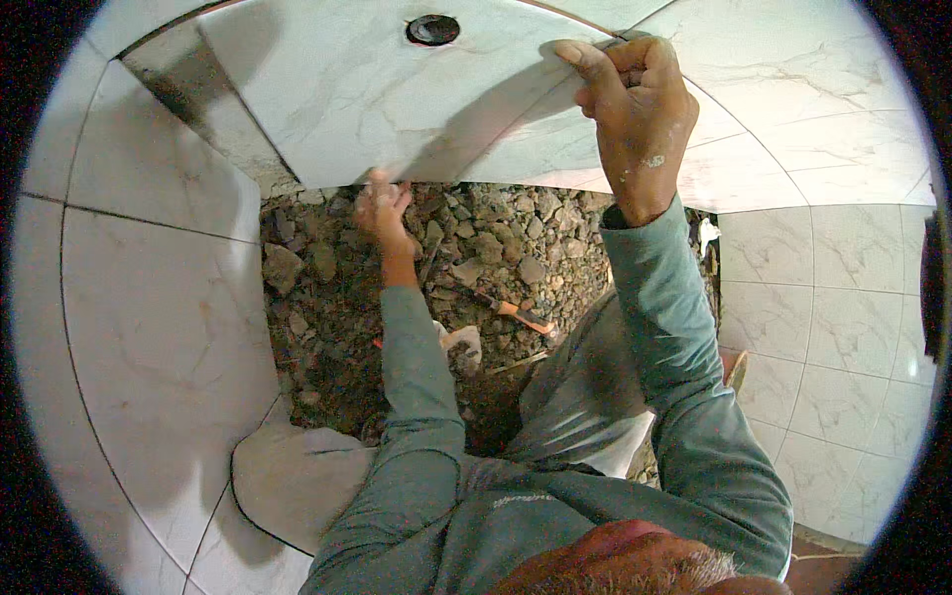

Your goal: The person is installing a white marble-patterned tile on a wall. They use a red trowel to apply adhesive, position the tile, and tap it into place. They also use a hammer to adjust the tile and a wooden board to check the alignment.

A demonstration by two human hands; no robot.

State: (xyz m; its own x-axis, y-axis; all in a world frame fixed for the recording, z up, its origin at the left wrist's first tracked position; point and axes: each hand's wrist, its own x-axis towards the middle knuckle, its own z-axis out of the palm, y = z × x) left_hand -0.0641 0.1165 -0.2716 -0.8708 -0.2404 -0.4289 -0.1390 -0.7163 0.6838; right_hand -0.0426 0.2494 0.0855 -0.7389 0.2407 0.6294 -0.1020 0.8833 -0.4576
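A large white marble-patterned wall tile (367,109) with a round dark-rimmed hole (432,31) stretches across the far side. My left hand (384,210) is at its lower edge, fingertips up against the rim and fingers apart. My right hand (645,119) is raised at the tiles' upper right, by a seam. Its fingers are curled in and the thumb points left, close to the tile surface. Whatever may lie between those fingers is too small or hidden to make out. White smudges mark the back of the right hand.
Broken stones and rubble (496,233) cover the ground below the tile. A tool with an orange and black handle (526,317) lies on them, near a whitish crumpled thing (461,347). Bare cement (213,99) shows left of the tile. Tiled surfaces flank both sides; my knees are close.
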